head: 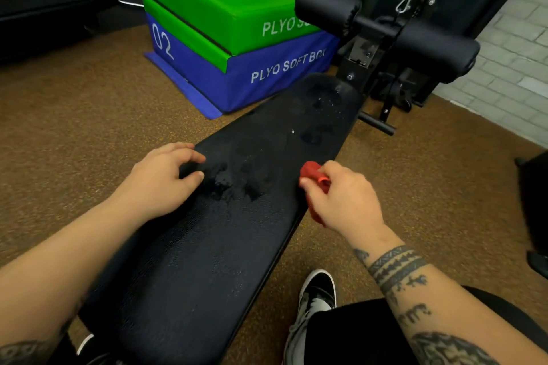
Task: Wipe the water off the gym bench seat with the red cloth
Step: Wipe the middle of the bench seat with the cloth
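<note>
red cloth (312,172) at seat (204,252) edge, water (231,187) beside

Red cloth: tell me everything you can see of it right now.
The red cloth looks like soft fabric, bunched into a small wad. The right hand grips it, fingers curled round it, so most is hidden; one fold sticks out ahead of the hand, another shows beneath it. It sits at the right edge of the bench seat; whether it touches the seat is unclear.
</note>
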Tool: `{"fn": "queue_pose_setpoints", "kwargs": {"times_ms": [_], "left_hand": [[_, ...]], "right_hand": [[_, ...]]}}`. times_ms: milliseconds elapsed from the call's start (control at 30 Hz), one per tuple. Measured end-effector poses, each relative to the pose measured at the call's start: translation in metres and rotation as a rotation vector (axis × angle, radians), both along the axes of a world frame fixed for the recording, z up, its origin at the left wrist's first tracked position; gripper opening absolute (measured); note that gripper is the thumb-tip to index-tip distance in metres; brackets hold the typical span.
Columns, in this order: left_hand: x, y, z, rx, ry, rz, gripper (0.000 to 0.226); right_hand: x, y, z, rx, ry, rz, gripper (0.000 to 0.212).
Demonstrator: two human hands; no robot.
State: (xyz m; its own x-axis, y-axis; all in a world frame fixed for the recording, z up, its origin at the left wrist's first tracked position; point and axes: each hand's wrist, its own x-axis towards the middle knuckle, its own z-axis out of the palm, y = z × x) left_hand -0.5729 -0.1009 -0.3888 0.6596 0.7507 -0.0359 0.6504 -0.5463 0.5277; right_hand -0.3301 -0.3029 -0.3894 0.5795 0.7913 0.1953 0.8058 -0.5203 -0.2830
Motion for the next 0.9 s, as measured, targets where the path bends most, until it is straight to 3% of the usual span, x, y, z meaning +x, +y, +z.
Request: {"fn": "queue_pose_setpoints", "kwargs": {"times_ms": [100,200,633,733,900], "left_hand": [[0.004,-0.003,0.001,0.005,-0.011,-0.006,0.049],[0.006,-0.001,-0.001,0.028,-0.034,-0.007,0.031],[0.0,0.0,-0.006,0.061,-0.052,-0.014,0.033],[0.002,0.004,-0.009,0.072,-0.045,-0.012,0.034],[0.004,0.003,-0.013,0.066,-0.045,-0.016,0.035]], "right_hand": [[-0.018,-0.003,-0.016,-0.006,0.017,0.12,0.033],[-0.007,-0.008,-0.027,0.046,0.052,0.063,0.032],[0.024,0.002,-0.012,0.058,0.065,-0.152,0.027],[0.015,0.014,-0.003,0.125,0.094,-0.008,0.028],[-0.006,0.052,-0.011,0.02,0.033,0.116,0.033]]}}
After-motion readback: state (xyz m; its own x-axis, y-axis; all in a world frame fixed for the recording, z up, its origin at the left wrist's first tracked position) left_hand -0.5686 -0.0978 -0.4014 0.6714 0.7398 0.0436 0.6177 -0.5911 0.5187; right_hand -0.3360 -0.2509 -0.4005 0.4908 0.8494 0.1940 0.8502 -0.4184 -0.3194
